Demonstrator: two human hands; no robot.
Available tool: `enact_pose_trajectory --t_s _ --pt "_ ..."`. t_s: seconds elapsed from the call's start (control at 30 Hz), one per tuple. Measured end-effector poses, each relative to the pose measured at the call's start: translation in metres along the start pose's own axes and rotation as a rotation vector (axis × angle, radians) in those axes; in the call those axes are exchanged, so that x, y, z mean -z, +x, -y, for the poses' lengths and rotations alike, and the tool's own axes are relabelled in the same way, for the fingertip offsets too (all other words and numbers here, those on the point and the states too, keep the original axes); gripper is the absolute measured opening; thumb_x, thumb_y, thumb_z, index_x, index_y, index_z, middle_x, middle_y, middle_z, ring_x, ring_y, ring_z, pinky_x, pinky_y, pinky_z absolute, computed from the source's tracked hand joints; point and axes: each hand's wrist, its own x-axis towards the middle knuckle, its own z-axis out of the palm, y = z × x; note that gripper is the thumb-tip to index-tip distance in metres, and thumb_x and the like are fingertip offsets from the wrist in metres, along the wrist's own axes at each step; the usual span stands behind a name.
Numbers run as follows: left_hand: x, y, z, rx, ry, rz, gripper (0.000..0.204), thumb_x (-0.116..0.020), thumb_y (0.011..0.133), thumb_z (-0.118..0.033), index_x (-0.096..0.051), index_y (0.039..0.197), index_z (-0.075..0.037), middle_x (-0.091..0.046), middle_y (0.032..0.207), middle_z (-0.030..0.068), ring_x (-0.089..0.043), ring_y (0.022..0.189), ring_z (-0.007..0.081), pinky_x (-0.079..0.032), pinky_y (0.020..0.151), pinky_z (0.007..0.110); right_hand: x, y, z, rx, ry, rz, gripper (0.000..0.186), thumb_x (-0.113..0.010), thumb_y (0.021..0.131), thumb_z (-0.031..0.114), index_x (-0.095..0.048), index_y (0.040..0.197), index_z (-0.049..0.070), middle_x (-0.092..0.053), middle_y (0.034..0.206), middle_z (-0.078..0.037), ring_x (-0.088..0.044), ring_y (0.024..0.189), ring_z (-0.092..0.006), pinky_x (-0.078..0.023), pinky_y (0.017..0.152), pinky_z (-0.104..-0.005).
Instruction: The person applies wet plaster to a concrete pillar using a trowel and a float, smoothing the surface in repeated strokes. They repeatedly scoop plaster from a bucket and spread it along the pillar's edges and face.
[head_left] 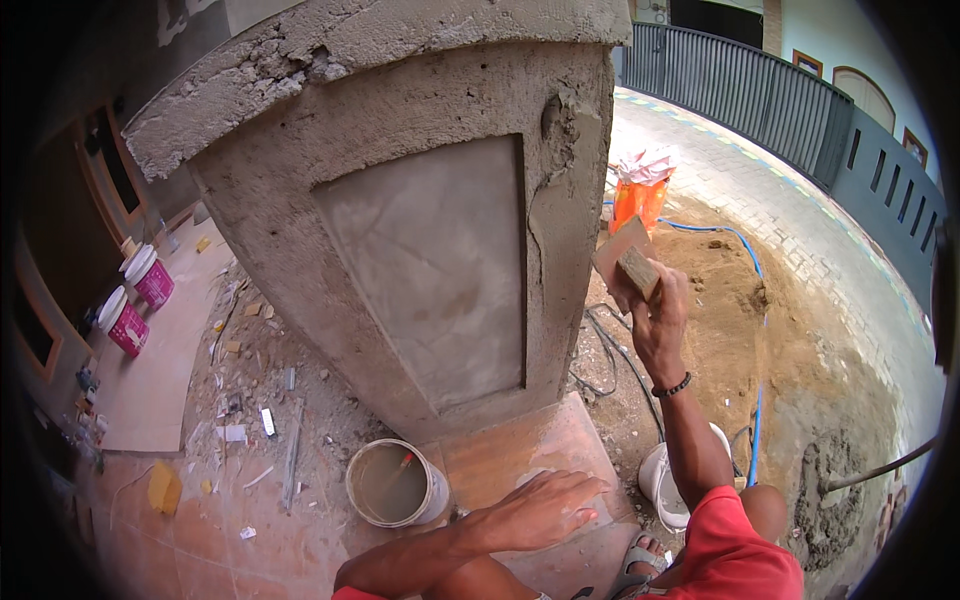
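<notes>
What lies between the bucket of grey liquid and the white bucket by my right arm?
Mainly a reddish-brown slab; the left hand shows over part of it. This is seen in the head view.

We hold our right hand curled, ahead and right of our left hand, palm-down and loose.

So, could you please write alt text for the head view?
A person's right hand holds a flat, brown, block-handled float beside a panelled grey cement pillar; the left hand, lower down, is near a round white plastic bucket.
</notes>
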Motion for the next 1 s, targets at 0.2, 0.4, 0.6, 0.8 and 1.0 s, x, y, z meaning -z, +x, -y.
enact_pose_trajectory --t_s 0.2,0.4,0.6,0.8,1.0 --pt "-0.003 -0.005 0.001 -0.048 0.016 -0.063 0.034 -0.061 0.093 -0.016 -0.055 0.124 -0.002 -0.062 0.103 0.0176 -0.059 0.1 0.0379 -0.045 0.089 0.047 0.052 0.152 0.014 0.507 -0.324 0.018 0.051 -0.067 0.078 -0.002 -0.058 0.125 0.015 -0.057 0.112 -0.009 -0.053 0.106 -0.0318 -0.046 0.089 -0.0438" --pt "-0.001 -0.007 0.001 -0.009 0.034 -0.053 0.036 -0.062 0.093 -0.017 -0.054 0.124 -0.001 -0.062 0.106 0.0187 -0.059 0.103 0.0383 -0.045 0.091 0.046 0.06 0.201 0.035 0.755 -0.531 0.119 0.046 -0.071 0.081 0.009 -0.059 0.124 0.02 -0.054 0.118 -0.002 -0.05 0.114 -0.0262 -0.046 0.095 -0.0417" --pt "-0.005 0.0 0.007 0.003 0.03 -0.052 0.036 -0.061 0.094 -0.019 -0.055 0.124 0.0 -0.062 0.107 0.0192 -0.059 0.104 0.038 -0.046 0.09 0.046 0.05 0.198 0.038 0.697 -0.485 0.147 0.043 -0.068 0.085 0.011 -0.057 0.126 0.017 -0.055 0.116 -0.005 -0.051 0.112 -0.0276 -0.047 0.092 -0.0422" --pt "0.001 -0.001 0.009 0.059 0.019 -0.016 0.036 -0.061 0.094 -0.019 -0.056 0.123 0.001 -0.062 0.103 0.0199 -0.059 0.101 0.0379 -0.046 0.088 0.046 0.044 0.203 0.025 0.688 -0.44 0.139 0.047 -0.068 0.081 0.009 -0.056 0.126 0.018 -0.055 0.114 -0.004 -0.051 0.109 -0.0275 -0.047 0.094 -0.0418" --pt "0.006 0.007 0.013 0.124 -0.048 0.039 0.032 -0.057 0.095 -0.018 -0.054 0.124 -0.003 -0.062 0.11 0.0223 -0.057 0.107 0.0422 -0.044 0.092 0.048 0.031 0.229 0.016 0.702 -0.566 0.102 0.043 -0.065 0.082 0.006 -0.055 0.124 0.016 -0.053 0.113 -0.005 -0.051 0.109 -0.0263 -0.048 0.092 -0.0403"
